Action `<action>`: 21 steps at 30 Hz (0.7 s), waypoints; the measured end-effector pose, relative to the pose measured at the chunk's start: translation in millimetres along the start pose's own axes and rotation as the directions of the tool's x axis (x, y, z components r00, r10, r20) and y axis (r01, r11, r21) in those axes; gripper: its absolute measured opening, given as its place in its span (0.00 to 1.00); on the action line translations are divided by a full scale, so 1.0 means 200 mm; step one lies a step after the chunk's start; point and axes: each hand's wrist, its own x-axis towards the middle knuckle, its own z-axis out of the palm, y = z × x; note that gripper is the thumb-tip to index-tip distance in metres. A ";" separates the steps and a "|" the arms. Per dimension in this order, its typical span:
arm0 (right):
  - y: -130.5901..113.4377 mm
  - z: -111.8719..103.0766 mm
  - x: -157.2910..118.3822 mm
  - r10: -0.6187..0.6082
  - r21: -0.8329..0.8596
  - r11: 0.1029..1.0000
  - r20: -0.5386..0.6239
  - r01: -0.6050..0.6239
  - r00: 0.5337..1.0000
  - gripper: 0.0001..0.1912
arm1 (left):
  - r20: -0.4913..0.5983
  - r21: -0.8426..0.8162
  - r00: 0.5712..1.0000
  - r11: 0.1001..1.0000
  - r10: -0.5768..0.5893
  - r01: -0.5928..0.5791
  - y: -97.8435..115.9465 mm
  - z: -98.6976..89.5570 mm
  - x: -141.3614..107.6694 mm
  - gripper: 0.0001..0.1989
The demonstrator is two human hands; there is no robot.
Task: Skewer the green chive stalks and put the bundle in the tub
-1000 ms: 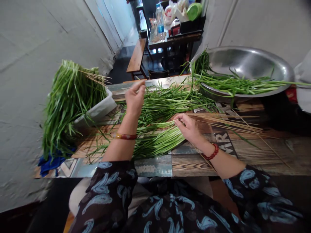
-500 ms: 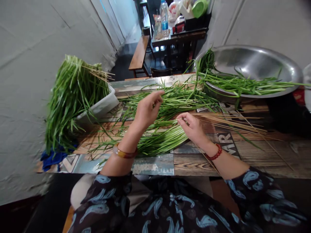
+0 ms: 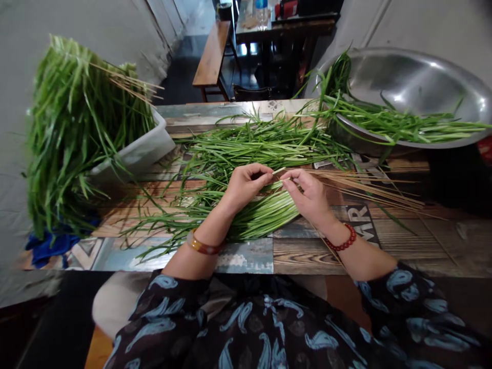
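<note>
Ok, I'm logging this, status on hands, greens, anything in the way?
Left hand pinching pale-ended stalk. Right hand beside it, contents unclear. Greens spread below. Loose skewers near right hand.

We identify the table (image 3: 303, 257) surface as printed wood grain with a low sheen. Near its far right corner, we record a basin (image 3: 407, 79) of smooth, glossy metal. Beside the left edge, the tub (image 3: 132, 156) appears to be smooth, semi-matt white plastic. At the near left corner, we list matt, creased blue cloth (image 3: 52, 249). Toward the right edge, we class the thin skewers (image 3: 369, 193) as matt, bare wood. The green stalks (image 3: 269, 218) have a smooth, light gloss.
</note>
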 end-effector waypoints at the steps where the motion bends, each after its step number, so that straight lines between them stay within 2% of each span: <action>1: 0.00 0.00 0.00 0.004 -0.004 1.000 0.000 -0.004 1.000 0.08 | -0.004 0.006 1.000 1.000 0.004 -0.004 0.00 0.00 0.00 0.09; 8: 0.01 -0.01 -0.01 0.041 -0.032 0.999 0.011 -0.041 0.999 0.09 | -0.041 0.099 0.998 0.995 0.037 -0.033 0.02 0.02 -0.02 0.07; 21: 0.01 0.00 0.00 0.039 -0.039 0.998 -0.002 -0.039 0.999 0.08 | -0.064 0.113 0.997 0.993 0.048 -0.041 0.01 0.03 -0.02 0.06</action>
